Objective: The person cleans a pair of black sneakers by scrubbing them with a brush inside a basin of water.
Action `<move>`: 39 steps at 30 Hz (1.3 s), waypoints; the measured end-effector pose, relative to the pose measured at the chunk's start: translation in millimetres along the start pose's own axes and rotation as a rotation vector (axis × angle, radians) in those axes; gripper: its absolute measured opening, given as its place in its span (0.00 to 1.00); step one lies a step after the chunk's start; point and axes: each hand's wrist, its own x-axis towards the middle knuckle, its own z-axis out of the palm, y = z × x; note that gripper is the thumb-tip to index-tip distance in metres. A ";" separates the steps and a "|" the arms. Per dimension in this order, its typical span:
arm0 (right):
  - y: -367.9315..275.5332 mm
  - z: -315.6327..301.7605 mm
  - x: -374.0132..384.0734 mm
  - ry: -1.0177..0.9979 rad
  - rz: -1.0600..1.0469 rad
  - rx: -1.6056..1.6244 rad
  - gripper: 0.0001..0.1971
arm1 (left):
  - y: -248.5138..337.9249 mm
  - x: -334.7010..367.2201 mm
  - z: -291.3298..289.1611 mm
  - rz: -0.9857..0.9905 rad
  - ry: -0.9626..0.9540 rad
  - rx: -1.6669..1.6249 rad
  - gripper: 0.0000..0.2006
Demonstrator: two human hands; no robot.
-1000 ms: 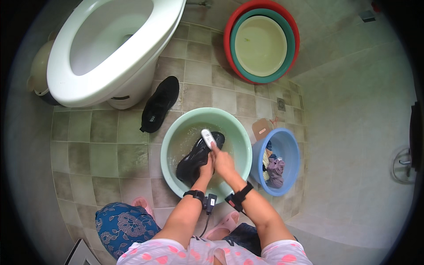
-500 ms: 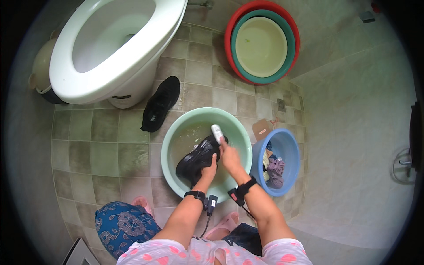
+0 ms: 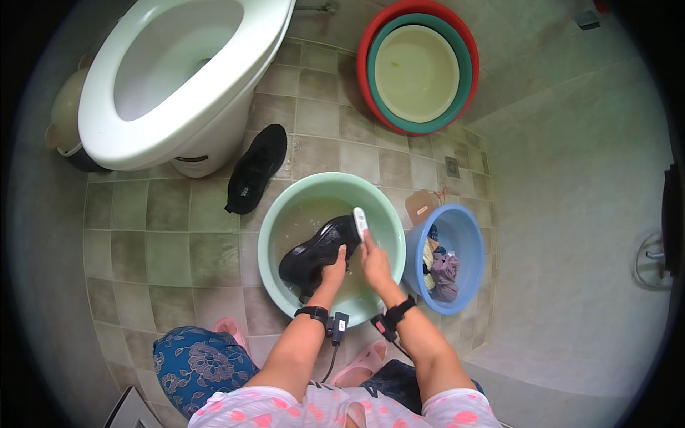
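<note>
A black shoe lies tilted in murky water inside a light green basin. My left hand grips its near side, thumb over the edge. In my right hand is a white scrubbing brush, held by its near end against the shoe's right end. The brush's bristles cannot be seen. Beyond the basin, to the left, a second black shoe rests on the tiled floor beside the toilet.
A blue bucket with crumpled clothes stands against the basin's right side. Nested red, teal and cream basins sit at the far right. The toilet fills the far left. A floor drain lies near the right wall.
The brush has moved slightly right and down along the shoe, to its right end, and stands more upright. My left hand and the shoe have shifted a little left.
</note>
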 end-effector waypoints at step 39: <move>25.2 -4.8 -40.3 -0.258 -0.152 -0.198 0.21 | 2.5 15.2 -12.6 -0.469 -0.004 -0.713 0.03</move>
